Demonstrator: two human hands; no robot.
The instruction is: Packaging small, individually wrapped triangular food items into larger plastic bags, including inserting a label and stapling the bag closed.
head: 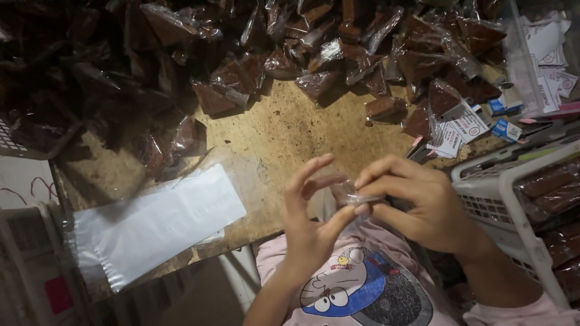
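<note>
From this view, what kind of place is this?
Probably a small hand-packing workshop. A worn wooden table is heaped with brown blocks in clear bags, more fill a white basket, and both hands, left hand and right hand, finger a small clear bag.

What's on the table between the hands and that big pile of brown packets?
Only bare wooden table, seen in the head view.

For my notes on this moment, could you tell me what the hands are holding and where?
Both hands, left hand and right hand, pinch a small clear plastic wrapper between fingertips, one at each end.
</note>
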